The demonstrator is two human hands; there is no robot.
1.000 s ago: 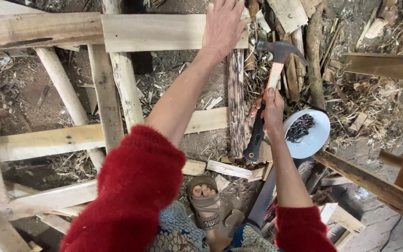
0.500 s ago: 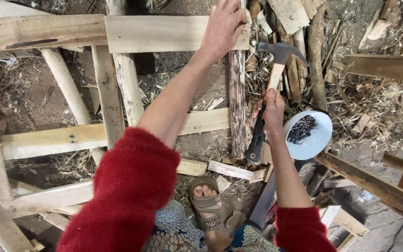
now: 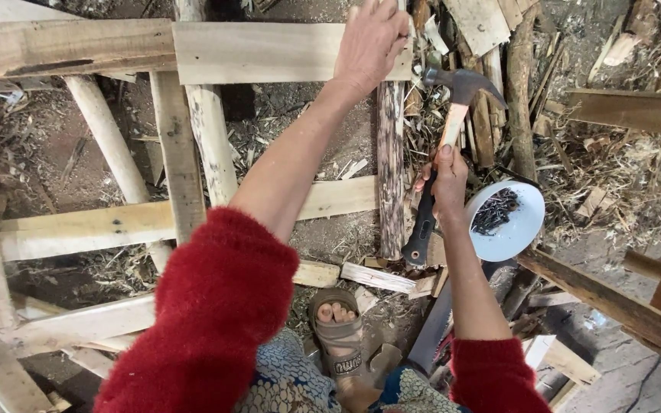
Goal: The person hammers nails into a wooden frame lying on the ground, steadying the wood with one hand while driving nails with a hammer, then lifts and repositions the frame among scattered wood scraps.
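My left hand [image 3: 375,40] reaches forward and pinches down on the right end of a pale flat board [image 3: 269,52] where it crosses a dark upright pole [image 3: 390,168]; whether a nail sits between the fingers is hidden. My right hand [image 3: 447,182] grips the handle of a claw hammer [image 3: 453,115], head up, just right of that pole and slightly below my left hand. Both sleeves are red.
A rough frame of boards and round poles [image 3: 116,153] spreads to the left. A white bowl of dark nails [image 3: 506,218] rests by my right wrist. Wood scraps and shavings [image 3: 613,168] litter the ground; a plank [image 3: 613,302] runs lower right. My sandalled foot [image 3: 338,336] stands below.
The hammer and my right hand have risen slightly and edged toward the board. My left hand stays on the board's end.
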